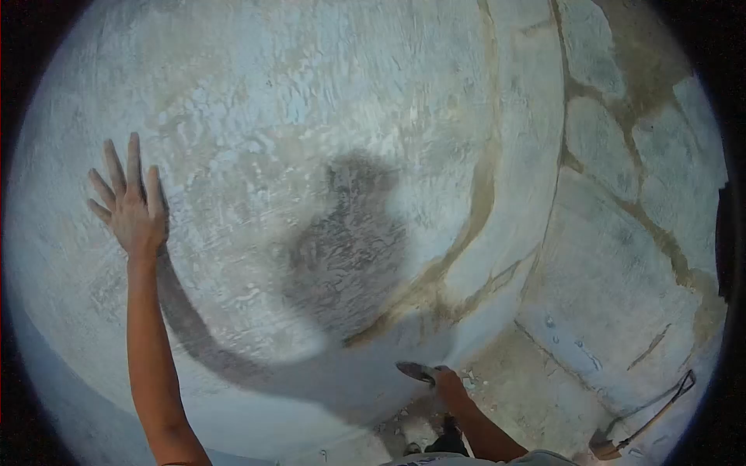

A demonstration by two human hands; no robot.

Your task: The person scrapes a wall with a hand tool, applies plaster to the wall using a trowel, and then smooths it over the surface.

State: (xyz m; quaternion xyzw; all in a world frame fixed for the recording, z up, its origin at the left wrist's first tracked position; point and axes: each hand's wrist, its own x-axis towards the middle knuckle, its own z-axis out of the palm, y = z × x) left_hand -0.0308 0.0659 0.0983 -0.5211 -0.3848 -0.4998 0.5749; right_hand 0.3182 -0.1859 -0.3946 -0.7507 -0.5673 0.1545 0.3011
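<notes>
The left hand (134, 203) lies flat against the plastered wall (311, 116), fingers spread apart and pointing up, toward the wall's left edge. The arm runs straight down from it, and its shadow curves across the plaster beside it. A larger, darker shadow of the person sits near the middle of the wall.

The right hand (448, 382) is low, near the wall's bottom edge, fingers wrapped around the handle of a trowel (417, 371). The trowel's blade points left and lies on or just off the plaster at the foot of the wall; which one cannot be told.

The wall is rough, pale grey, with brownish streaks curving down its right part. To the right is a stone floor (622, 256) with darker joints. A long-handled tool (645, 423) lies on it near the lower right corner.

No writing, label or brand is readable anywhere.
</notes>
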